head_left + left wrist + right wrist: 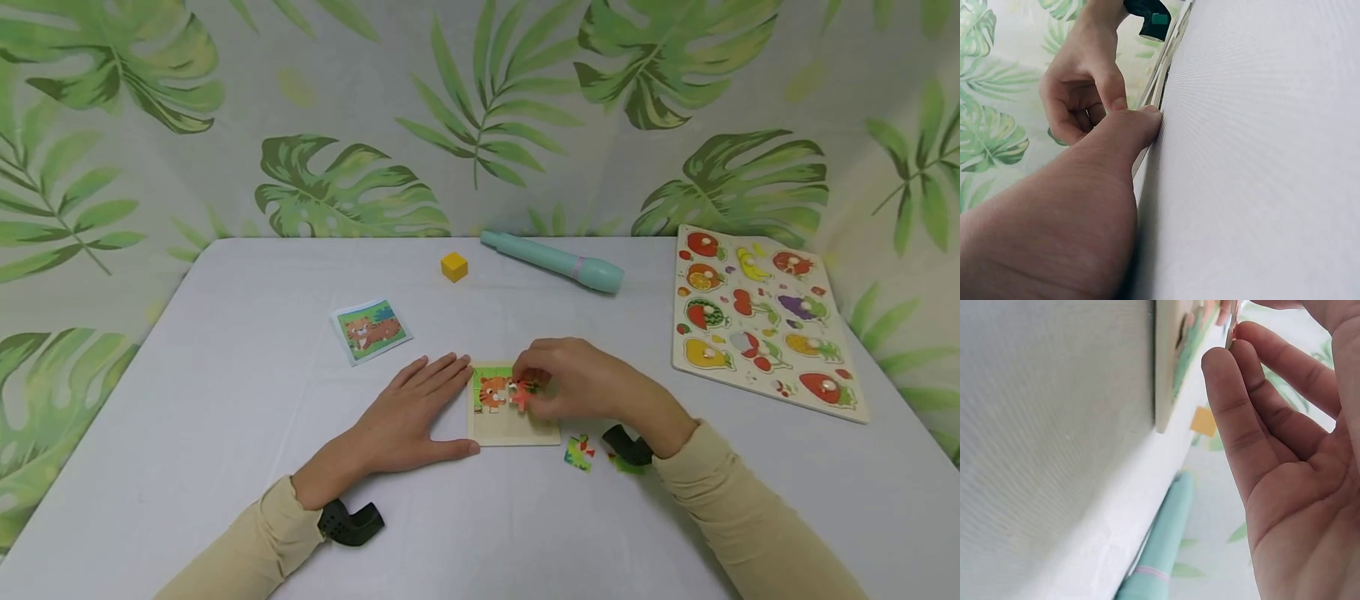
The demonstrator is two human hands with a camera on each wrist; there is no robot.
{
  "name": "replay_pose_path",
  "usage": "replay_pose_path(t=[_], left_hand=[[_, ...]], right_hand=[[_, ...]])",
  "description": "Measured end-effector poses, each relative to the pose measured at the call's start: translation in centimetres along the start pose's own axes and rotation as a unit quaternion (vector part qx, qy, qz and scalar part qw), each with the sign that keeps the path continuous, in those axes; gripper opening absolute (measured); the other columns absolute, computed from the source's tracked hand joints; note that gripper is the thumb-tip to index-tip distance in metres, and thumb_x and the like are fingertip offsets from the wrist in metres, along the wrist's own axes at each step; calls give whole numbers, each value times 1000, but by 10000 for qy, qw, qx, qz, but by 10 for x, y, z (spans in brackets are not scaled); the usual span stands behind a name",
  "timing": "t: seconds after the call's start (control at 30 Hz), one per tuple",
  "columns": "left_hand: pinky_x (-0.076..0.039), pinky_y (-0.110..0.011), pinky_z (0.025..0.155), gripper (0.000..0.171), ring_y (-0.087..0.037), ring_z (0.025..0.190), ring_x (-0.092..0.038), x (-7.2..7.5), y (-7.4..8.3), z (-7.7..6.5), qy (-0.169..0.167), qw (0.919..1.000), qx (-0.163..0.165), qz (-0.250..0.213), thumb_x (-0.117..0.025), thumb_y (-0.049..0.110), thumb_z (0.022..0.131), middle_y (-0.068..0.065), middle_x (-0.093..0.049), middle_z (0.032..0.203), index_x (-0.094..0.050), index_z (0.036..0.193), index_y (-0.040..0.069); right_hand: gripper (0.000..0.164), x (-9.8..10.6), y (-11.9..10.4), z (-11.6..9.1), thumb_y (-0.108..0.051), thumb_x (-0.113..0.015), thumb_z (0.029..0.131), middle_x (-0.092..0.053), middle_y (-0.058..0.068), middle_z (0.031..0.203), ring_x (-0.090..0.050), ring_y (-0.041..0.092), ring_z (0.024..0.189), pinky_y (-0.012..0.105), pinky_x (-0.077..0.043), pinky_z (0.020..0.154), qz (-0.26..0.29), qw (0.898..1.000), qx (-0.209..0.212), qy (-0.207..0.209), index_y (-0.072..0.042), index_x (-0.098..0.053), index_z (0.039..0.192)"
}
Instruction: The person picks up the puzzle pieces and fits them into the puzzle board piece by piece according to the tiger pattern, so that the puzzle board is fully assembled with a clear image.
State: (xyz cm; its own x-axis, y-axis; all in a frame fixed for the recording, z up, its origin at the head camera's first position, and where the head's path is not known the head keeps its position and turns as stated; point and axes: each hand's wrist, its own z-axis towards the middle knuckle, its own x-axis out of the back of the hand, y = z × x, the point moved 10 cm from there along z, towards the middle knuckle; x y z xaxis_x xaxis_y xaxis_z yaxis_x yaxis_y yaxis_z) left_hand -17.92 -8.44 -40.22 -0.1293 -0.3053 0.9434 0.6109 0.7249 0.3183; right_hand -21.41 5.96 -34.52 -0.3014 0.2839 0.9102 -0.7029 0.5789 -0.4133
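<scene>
A small wooden puzzle board point(510, 433) lies in the middle of the table, its upper left filled with pieces of a tiger picture point(491, 390). My left hand point(408, 412) lies flat with fingers spread, fingertips and thumb tip at the board's left edge. Over the board's right half, my right hand point(577, 379) pinches an orange-red puzzle piece point(521, 397) between thumb and fingers. In the right wrist view the piece point(1232, 328) shows edge-on at the fingertips. A green puzzle piece point(579, 453) lies off the board's lower right corner, another point(624, 465) partly hidden under the right wrist.
A tiger picture card point(371, 329) lies beyond the left hand. Farther back are a yellow cube point(454, 267) and a teal tube-shaped object point(555, 260). A large fruit puzzle board point(765, 325) lies at the right. Black devices point(351, 523) sit at both wrists.
</scene>
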Motion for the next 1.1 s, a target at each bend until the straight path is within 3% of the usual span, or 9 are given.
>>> replay_pose_path(t=[0.43,1.1], left_hand=[[-16,-48,129,98,-21,159,-21,1,2,-2,62,10000,-49,28,-61,70,91,-2,-28,170,-32,162,10],[-14,-46,130,98,-18,159,-18,-1,1,1,3,10000,2,-19,-62,70,91,0,-26,171,-31,163,12]], right_hand=[[27,-15,-5,5,-13,-73,82,-64,-6,97,-55,9,81,22,-50,71,-25,9999,-25,-142,-13,-76,108],[29,-18,-7,4,-11,-72,80,-68,-4,100,-56,9,83,23,-51,75,-170,9997,-142,-62,-12,-76,108]])
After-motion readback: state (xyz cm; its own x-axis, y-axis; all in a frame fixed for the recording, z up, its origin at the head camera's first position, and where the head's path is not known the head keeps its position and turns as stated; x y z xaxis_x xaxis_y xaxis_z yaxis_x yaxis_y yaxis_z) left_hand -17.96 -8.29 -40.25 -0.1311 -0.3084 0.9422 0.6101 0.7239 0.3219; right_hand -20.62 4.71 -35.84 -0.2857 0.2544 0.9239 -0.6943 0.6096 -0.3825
